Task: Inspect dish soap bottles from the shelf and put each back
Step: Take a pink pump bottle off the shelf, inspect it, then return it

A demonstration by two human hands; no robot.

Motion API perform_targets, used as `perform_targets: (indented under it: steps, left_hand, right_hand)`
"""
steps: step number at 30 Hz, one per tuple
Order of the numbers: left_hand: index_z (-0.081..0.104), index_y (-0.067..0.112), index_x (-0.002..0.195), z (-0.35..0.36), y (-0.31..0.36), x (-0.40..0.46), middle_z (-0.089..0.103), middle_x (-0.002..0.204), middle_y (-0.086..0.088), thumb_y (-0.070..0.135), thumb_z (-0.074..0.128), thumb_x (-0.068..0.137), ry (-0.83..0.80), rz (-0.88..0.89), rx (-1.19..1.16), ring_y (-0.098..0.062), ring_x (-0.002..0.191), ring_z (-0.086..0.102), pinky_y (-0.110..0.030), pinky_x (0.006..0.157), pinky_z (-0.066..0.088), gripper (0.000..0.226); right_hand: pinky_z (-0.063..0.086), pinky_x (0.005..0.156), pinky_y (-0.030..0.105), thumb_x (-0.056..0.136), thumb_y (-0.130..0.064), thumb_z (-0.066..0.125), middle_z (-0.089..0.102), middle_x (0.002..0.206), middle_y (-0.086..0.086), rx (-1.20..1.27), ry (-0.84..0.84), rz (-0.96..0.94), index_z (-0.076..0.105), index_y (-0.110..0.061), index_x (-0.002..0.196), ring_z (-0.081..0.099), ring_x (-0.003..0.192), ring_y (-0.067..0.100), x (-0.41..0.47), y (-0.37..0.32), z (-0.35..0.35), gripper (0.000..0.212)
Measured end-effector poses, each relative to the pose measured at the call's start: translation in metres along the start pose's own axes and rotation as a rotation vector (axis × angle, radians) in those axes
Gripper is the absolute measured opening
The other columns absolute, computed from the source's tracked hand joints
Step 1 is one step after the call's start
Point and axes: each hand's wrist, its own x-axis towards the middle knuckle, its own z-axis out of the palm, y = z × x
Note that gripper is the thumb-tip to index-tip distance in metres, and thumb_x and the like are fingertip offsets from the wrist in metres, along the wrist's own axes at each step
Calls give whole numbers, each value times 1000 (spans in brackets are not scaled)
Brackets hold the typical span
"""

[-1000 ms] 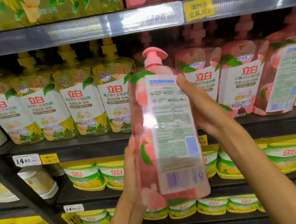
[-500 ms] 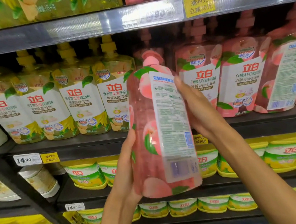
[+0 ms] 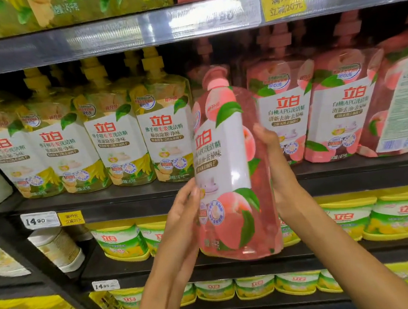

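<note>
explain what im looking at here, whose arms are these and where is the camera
No machine here: these are a person's two bare arms, filmed by a camera worn on their head, looking forward and down. They face a shop shelf. The left hand and right hand hold a pink bottle between them, front label facing the camera. Behind it stand yellow bottles on the left and more pink bottles on the right. Green tubs fill the shelf below.

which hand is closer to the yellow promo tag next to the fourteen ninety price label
Left. The left hand holds the pink bottle just right of the yellow tag; the right hand is on the bottle's far side.
</note>
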Motion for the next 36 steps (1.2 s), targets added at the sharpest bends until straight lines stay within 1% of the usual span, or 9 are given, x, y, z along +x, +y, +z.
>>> perform_targets:
  steps: [3,8,10,13,17,23,28,33,36]
  left_hand:
    - [70,24,114,7,-4,2,69,116,-9,57,62,67,-96,-179,-115,-21,103,68,-31,75,57,58]
    - [74,35,101,7,-13,8,72,111,-4,63,64,62,-115,-105,-71,-18,101,69,-29,72,57,49]
    - [72,34,107,5,-14,10,71,112,-3,64,62,65,-72,-55,15,-19,104,68,-28,74,57,52]
    - [59,27,124,3,-13,17,71,113,-2,60,62,69,17,33,152,-21,104,68,-29,76,58,64]
    - [55,30,123,6,-15,27,74,106,2,59,65,64,56,125,243,-18,94,71,-26,66,57,66]
    - [57,29,121,9,-6,50,73,106,5,58,63,75,52,245,298,-14,94,71,-20,66,56,56]
    - [56,34,115,13,-2,70,73,106,6,56,61,70,79,292,324,-14,93,71,-22,66,57,50]
    - [54,38,112,13,-8,83,73,104,9,52,62,80,110,350,340,-17,97,70,-22,68,56,36]
    - [52,36,114,14,-9,88,73,102,14,70,68,62,138,379,357,-15,98,69,-20,68,55,64]
  right_hand:
    - [36,110,52,65,-52,71,58,133,18,11,-51,-21,69,-18,118,51,127,37,-1,1,0,63]
    - [55,81,33,73,-54,63,74,96,4,-162,-50,-109,77,-27,93,69,92,20,12,-5,-5,37]
    - [53,91,38,84,-52,49,72,111,5,-295,6,-154,73,-25,108,67,105,18,15,-10,-15,44]
    - [47,102,36,80,-60,54,63,130,-2,-578,36,-228,50,-22,135,58,121,12,14,-13,-20,67]
    - [51,78,14,81,-47,69,69,112,-8,-726,96,-349,48,-16,128,66,101,1,16,-4,-14,60]
    - [52,89,21,83,-47,65,66,120,-3,-708,154,-482,45,-13,133,63,110,7,31,-15,-6,64]
    - [49,100,42,86,-38,64,63,124,2,-747,174,-576,43,-13,133,61,115,14,42,-25,0,58]
    - [53,91,28,86,-33,66,65,119,1,-750,162,-616,41,-8,132,64,109,10,47,-26,-1,58]
    - [53,87,22,86,-24,65,65,113,-3,-747,143,-628,41,-13,129,65,106,8,50,-26,-3,51]
